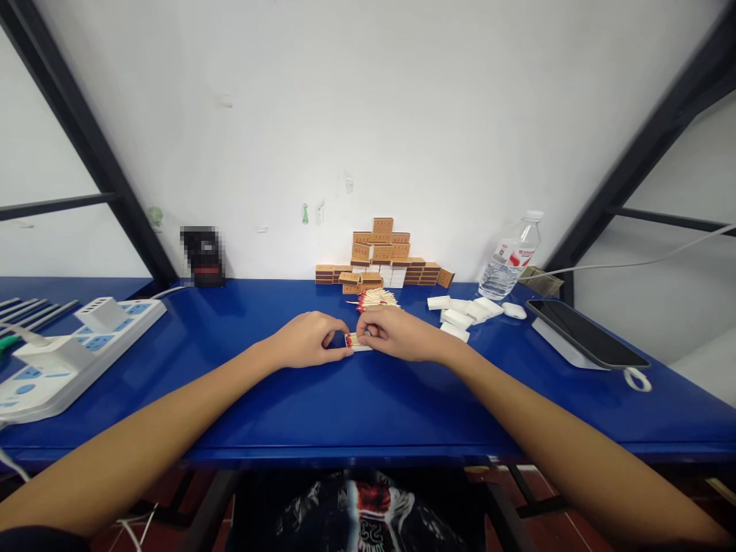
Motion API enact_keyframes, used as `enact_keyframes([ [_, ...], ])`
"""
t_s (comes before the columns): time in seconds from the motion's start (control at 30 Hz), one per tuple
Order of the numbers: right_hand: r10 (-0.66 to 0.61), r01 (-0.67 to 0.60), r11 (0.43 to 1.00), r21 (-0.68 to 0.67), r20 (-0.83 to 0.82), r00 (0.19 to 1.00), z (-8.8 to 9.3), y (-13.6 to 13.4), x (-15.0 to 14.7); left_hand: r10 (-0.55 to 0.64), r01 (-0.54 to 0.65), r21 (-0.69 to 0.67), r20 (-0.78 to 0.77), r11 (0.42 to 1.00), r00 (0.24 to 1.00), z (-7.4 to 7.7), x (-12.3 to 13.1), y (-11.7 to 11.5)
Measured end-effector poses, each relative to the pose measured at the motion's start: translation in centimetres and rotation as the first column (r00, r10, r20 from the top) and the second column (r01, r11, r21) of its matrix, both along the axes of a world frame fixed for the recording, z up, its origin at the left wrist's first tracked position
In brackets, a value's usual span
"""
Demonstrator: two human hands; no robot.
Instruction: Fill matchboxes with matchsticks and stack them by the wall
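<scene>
A small white matchbox tray (pixel 360 346) lies on the blue table with red-tipped matches inside. My left hand (pixel 313 340) is at the tray's left end, its thumb and fingers closed on that end. From the right, my right hand (pixel 388 332) reaches over the tray with its fingers pinched at the matches; what is between the fingertips is too small to make out. Just behind my hands is a loose pile of matches (pixel 376 297). Beyond it, brown matchboxes (pixel 382 251) are stacked against the wall, with white trays (pixel 392 276) among them.
Several white trays (pixel 457 318) lie loose on the right, near a water bottle (pixel 509 261), a white case (pixel 514 310) and a phone on a stand (pixel 586 333). On the left are a power strip (pixel 129 326) and a black object (pixel 205 259). The table's front edge (pixel 368 452) is nearest me.
</scene>
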State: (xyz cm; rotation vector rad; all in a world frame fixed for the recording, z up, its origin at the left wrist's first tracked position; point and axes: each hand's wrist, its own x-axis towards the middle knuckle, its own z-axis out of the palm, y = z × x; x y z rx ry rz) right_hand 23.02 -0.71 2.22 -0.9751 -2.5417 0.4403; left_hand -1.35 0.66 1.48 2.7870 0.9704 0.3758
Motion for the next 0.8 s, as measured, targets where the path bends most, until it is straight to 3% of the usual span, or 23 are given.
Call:
enact_keyframes([
  [0.23, 0.123, -0.123, 0.992, 0.02, -0.029, 0.992, -0.05, -0.31, -0.09, -0.011, 0.011, 0.018, 0.012, 1.0, 1.0, -0.18, -0.03, 0.08],
  [0.8, 0.005, -0.004, 0.999, -0.034, 0.031, 1.0, 0.35, 0.28, 0.8, 0.0, 0.0, -0.001, -0.008, 1.0, 1.0, 0.11, 0.0, -0.04],
])
